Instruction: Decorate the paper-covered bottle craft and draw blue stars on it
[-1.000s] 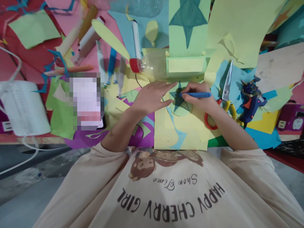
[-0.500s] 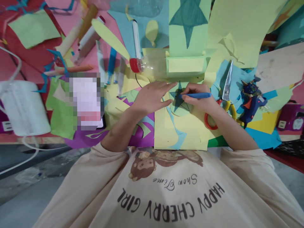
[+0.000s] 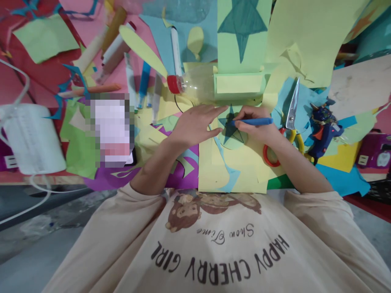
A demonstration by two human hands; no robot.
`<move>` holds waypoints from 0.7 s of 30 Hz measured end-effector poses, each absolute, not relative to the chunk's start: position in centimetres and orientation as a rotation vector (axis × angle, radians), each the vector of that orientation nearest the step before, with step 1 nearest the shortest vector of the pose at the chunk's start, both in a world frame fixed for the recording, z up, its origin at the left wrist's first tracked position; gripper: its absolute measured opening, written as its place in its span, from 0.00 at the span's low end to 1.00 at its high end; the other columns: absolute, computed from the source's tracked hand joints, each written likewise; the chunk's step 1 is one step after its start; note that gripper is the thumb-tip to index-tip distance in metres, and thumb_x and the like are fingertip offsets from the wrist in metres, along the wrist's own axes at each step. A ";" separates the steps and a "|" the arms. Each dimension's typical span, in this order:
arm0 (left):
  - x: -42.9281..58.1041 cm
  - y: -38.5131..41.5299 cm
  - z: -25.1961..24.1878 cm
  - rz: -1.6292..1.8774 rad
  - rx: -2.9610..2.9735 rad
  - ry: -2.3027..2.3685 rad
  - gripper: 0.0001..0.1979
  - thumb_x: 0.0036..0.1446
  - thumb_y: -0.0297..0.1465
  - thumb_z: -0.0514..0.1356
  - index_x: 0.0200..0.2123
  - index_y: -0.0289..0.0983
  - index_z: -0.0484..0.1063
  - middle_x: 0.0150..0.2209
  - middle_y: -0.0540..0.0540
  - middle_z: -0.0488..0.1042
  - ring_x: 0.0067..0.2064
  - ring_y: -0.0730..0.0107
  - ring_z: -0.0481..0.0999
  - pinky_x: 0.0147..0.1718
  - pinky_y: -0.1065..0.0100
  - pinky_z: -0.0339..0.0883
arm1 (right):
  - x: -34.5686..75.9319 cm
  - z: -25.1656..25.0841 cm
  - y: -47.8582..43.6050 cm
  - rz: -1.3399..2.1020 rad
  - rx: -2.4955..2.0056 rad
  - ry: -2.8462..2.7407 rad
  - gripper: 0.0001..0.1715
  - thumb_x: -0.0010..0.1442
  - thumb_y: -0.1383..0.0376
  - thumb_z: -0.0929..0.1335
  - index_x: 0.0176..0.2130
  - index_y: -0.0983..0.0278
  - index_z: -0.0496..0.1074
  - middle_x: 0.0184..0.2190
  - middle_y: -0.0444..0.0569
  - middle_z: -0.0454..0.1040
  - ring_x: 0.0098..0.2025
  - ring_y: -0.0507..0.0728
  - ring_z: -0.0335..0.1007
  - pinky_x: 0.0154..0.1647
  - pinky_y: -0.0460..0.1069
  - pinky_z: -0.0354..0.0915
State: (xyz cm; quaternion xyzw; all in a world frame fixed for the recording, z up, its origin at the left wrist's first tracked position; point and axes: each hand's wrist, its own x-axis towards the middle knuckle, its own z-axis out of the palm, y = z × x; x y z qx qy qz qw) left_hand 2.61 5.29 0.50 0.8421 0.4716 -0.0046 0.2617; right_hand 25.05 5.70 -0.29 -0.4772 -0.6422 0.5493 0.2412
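Between the fingers of my right hand (image 3: pixel 252 122) is a blue marker (image 3: pixel 258 121), its tip down on a star (image 3: pixel 229 129) drawn on a round pale-green paper (image 3: pixel 234 143). Part of the star is filled in dark blue-green; its lower right point is only outlined. My left hand (image 3: pixel 197 124) lies flat at the paper's left side, fingers spread, with nothing in it. Under the round paper is a yellow sheet (image 3: pixel 214 173), and a thin light-blue paper scrap (image 3: pixel 233 177) lies on it.
Scissors (image 3: pixel 291 110) with red and yellow handles lie beside my right wrist, near a dark blue tool (image 3: pixel 325 138). Ahead stands a clear bottle (image 3: pixel 198 83) with a red cap. To the left are a blurred-out phone (image 3: pixel 132 156), several markers (image 3: pixel 143 83) and a white device (image 3: pixel 33 138).
The marker has shifted very slightly to the right in my right hand. My left hand and the papers look the same.
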 end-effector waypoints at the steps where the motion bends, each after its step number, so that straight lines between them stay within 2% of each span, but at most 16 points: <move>1: 2.6 5.3 0.5 -0.016 2.277 1.277 0.31 0.66 0.39 0.57 0.70 0.37 0.64 0.54 0.41 0.77 0.54 0.53 0.77 0.54 0.60 0.69 | 25.0 -0.3 5.7 1.498 -1.312 -1.761 0.08 0.54 0.63 0.72 0.27 0.60 0.69 0.23 0.42 0.68 0.27 0.53 0.61 0.30 0.51 0.59; 21: 2.6 5.3 0.7 -0.036 2.278 1.279 0.31 0.67 0.39 0.58 0.70 0.36 0.63 0.53 0.41 0.77 0.53 0.54 0.76 0.53 0.61 0.68 | 25.1 -0.4 5.7 1.438 -1.317 -1.805 0.07 0.54 0.64 0.70 0.26 0.60 0.69 0.22 0.42 0.69 0.26 0.53 0.60 0.28 0.51 0.58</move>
